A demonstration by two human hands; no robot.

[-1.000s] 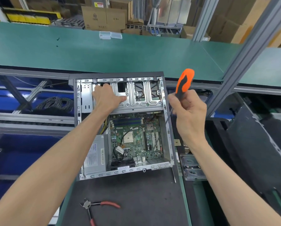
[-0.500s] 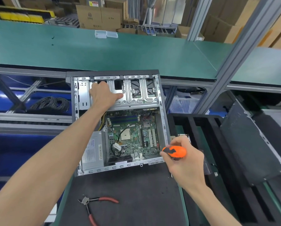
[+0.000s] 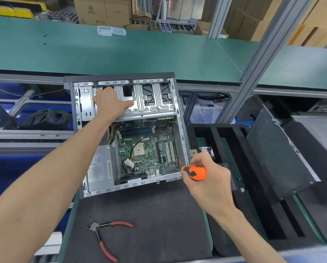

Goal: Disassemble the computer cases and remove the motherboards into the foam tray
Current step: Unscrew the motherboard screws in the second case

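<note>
One open computer case point(image 3: 181, 130) holds motherboard point(image 3: 145, 149); left hand point(image 3: 109, 103) presses drive cage point(image 3: 151, 101), fingers hidden; right hand point(image 3: 210, 179) grips screwdriver point(image 3: 196, 173).

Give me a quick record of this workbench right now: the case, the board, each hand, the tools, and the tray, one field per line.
case: open grey metal computer case, lying on the dark mat
board: green motherboard, inside the case
left hand: left hand resting on the silver drive cage
right hand: right hand gripping the orange-handled screwdriver at the case's near right corner
loose tool: red-handled cutters on the mat
tray: black foam tray, right of the case
</note>
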